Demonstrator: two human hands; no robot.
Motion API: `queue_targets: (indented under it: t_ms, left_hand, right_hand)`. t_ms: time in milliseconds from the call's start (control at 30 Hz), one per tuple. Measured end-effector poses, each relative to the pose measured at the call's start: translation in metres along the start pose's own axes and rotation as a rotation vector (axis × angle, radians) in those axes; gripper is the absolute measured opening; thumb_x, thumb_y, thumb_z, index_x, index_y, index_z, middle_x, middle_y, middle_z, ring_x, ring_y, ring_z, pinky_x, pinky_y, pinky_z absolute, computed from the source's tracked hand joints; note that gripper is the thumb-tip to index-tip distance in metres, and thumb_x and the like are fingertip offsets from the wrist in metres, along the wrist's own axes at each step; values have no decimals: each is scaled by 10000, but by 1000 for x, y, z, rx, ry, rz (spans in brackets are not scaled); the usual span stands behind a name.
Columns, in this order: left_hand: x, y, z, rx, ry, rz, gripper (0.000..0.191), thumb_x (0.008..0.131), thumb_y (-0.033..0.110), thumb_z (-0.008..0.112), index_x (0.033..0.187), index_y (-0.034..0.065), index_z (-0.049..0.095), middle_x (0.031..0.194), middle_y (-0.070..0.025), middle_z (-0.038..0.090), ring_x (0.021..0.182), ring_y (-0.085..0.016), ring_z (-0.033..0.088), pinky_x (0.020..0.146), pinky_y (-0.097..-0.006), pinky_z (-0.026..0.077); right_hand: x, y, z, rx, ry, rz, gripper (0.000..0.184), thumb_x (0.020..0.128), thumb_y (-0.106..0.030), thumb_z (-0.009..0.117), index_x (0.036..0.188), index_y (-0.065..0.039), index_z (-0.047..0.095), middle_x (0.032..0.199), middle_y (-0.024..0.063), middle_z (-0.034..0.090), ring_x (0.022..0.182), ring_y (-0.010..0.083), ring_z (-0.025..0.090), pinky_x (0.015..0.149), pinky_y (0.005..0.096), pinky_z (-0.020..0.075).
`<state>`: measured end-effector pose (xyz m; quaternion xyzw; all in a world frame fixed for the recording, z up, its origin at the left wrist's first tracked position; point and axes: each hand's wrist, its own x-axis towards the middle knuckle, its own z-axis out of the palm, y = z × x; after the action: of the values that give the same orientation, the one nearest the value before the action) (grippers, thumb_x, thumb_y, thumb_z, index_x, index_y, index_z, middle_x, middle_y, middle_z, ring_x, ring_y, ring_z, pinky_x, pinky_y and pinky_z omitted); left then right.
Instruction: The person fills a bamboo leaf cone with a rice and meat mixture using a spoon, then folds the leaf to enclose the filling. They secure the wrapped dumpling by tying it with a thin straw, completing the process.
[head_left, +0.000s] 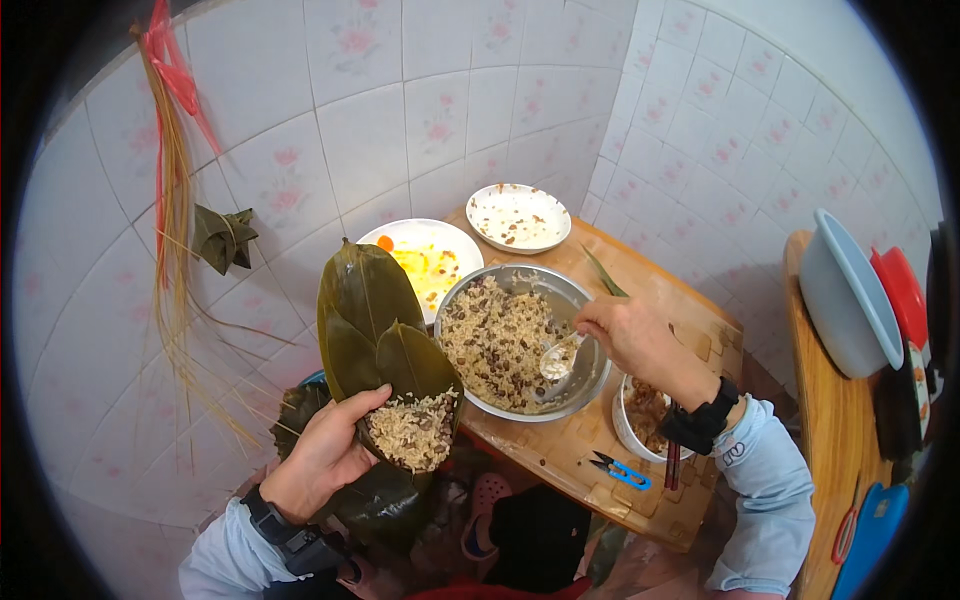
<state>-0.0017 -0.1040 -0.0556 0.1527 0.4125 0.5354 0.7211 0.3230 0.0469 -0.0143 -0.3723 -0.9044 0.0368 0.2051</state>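
My left hand (330, 450) holds several overlapping broad green leaves (367, 300), folded at the bottom into a pocket filled with rice and dark beans (417, 431). My right hand (630, 341) grips a spoon (559, 360) over the right part of a steel bowl, its tip at the grain. That metal bowl (529, 414) holds rice mixed with beans. Under my right wrist, partly hidden, stands a white bowl (624, 427) of brownish filling, with dark red chopsticks (672, 469) at its side. Blue thread snips (626, 474) lie on the wooden table (540, 457).
Two white plates with food remnants (431, 232) (517, 217) stand near the tiled wall. Straw-like strands (171, 150) and a leaf-wrapped dumpling (223, 238) hang at left. A grey-blue basin (844, 300), red-handled scissors (845, 532) and a blue board (874, 540) are at right.
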Motion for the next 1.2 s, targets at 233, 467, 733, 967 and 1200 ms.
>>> queue_targets:
  t_ms: [233,467,733,967,1200]
  left_hand:
    - [0,1,5,5,-6,-28,359,961,163,535,1259,-35,510,1197,-172,626,1067,-295,637,932,-459,524]
    - [-1,3,5,-45,-2,-36,326,949,123,563,1241,-19,528,1155,-148,644,1006,-275,666,857,-448,571]
    - [4,3,5,-3,-19,-74,345,955,149,554,1253,-21,515,1182,-159,631,1052,-289,643,919,-457,531]
    - [7,2,21,24,-34,-123,358,972,129,529,1289,-31,479,1235,-174,603,1088,-294,628,941,-446,526]
    - [8,2,32,79,-82,-137,340,980,155,501,1269,-21,483,1172,-151,634,1010,-261,671,828,-431,582]
  right_hand:
    - [-1,2,19,211,-170,51,139,894,-137,584,902,-37,681,800,145,678,725,305,659,661,390,516]
    - [9,12,21,483,-321,441,119,914,-100,592,923,-31,689,703,53,658,615,121,610,599,287,493]
    - [19,15,-12,581,-248,555,153,935,-128,586,953,-20,694,727,6,648,641,68,575,583,232,465]
    - [30,-46,-65,582,-130,369,178,938,-176,590,948,-34,697,720,5,650,636,77,578,563,248,441]
    - [42,-134,-69,321,-4,-58,91,885,-85,623,895,-4,661,770,117,655,691,227,627,609,325,483]
